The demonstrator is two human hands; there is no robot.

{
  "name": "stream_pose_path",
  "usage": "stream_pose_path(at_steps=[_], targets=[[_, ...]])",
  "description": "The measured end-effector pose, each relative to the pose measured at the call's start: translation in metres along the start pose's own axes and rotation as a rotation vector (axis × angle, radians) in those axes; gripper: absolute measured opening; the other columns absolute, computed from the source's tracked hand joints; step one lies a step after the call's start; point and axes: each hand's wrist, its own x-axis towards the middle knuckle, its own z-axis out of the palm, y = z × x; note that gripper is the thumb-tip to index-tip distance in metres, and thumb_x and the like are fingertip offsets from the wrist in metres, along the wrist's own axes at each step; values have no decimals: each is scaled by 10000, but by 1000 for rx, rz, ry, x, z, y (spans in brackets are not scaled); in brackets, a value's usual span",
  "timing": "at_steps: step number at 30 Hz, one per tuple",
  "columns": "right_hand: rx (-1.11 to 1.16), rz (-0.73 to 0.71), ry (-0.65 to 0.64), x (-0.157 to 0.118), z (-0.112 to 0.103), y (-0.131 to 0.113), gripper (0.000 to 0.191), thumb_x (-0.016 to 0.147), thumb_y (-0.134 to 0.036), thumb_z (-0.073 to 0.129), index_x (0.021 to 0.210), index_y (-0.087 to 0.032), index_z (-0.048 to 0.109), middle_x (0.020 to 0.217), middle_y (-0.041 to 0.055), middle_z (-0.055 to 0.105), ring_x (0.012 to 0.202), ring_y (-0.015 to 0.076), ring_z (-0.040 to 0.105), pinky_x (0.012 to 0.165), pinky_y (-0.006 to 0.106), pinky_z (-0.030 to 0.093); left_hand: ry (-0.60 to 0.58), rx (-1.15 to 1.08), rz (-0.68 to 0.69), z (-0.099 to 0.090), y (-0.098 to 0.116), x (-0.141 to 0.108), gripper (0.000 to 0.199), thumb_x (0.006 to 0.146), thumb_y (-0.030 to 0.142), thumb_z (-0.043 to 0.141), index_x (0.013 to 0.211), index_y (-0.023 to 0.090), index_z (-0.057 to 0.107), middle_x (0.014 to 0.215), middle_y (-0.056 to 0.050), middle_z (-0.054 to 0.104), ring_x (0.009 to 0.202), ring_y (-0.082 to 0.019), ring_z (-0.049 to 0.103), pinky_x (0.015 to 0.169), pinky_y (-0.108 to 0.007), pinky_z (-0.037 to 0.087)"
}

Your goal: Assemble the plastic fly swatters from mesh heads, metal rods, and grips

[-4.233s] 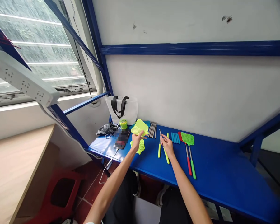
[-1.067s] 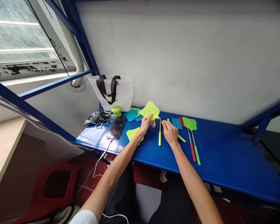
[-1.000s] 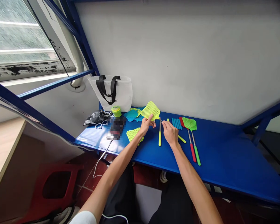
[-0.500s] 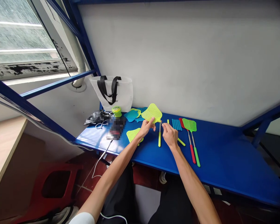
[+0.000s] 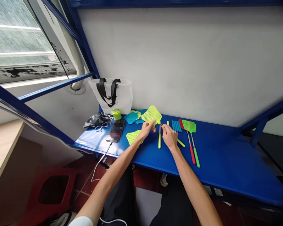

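Observation:
My left hand (image 5: 146, 130) grips a yellow-green plastic fly swatter head (image 5: 151, 114) by its lower edge, raised above the blue shelf (image 5: 217, 157). My right hand (image 5: 169, 137) pinches a thin metal rod (image 5: 160, 125), whose tip sits at the swatter head's neck. A yellow handle with a metal shaft (image 5: 159, 138) lies just left of my right hand. Another yellow handle (image 5: 181, 143) pokes out to its right. Several teal handles (image 5: 176, 126) lie beyond, beside assembled swatters with red and green handles (image 5: 193, 153). A second yellow-green swatter head (image 5: 133, 137) lies under my left wrist, partly hidden.
Teal swatter heads (image 5: 131, 117) lie at the back, near a white tote bag (image 5: 110, 95) and a green spool (image 5: 116, 114). Scissors (image 5: 99, 128), a black plastic bag (image 5: 94, 120) and a pixelated object (image 5: 116, 131) sit at the left end. A wall rises behind the shelf.
My hands have come closer together since the oldest frame, bringing the rod tip to the swatter neck. The camera view has tilted and shifted, and the swatter head has rocked slightly.

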Motion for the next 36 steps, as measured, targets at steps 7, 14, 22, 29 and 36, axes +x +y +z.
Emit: stream_pose_path(at_steps=[7,14,22,29,36], targets=[[123,21,-29,2,-5,2,508,1206,-458,355,1058,-243,791,972,84,835,836,229,763,639,289,407,-126,-147,-22,-7,1,-1,640,987,722,712,730,137,755,630,-108,700,566,-178,653,626,-321,576],[-34,1,57,1,-3,-6,528,1208,-438,359,1057,-220,815,913,101,817,717,197,707,604,301,343,-7,-63,-9,-5,6,-1,652,943,736,756,640,161,717,598,-100,685,559,-191,673,669,-342,612],[-152,-75,101,1,-5,-9,475,1216,-367,404,1090,-200,831,874,91,812,690,170,712,591,317,329,7,-200,-54,-4,8,1,543,875,650,871,839,114,790,845,-156,801,550,-163,645,605,-338,600],[-29,-158,32,7,-16,-1,432,1205,-384,460,1115,-195,838,987,104,852,780,186,763,638,289,405,-34,-197,-73,-6,-3,4,673,883,791,783,804,124,733,693,-98,712,574,-160,642,580,-301,550],[143,-120,-150,9,-24,4,464,1120,-432,567,708,-240,659,657,5,673,591,158,576,610,298,337,32,-76,-83,-10,-2,5,663,862,831,761,924,177,675,749,-69,735,589,-170,670,569,-289,548]])
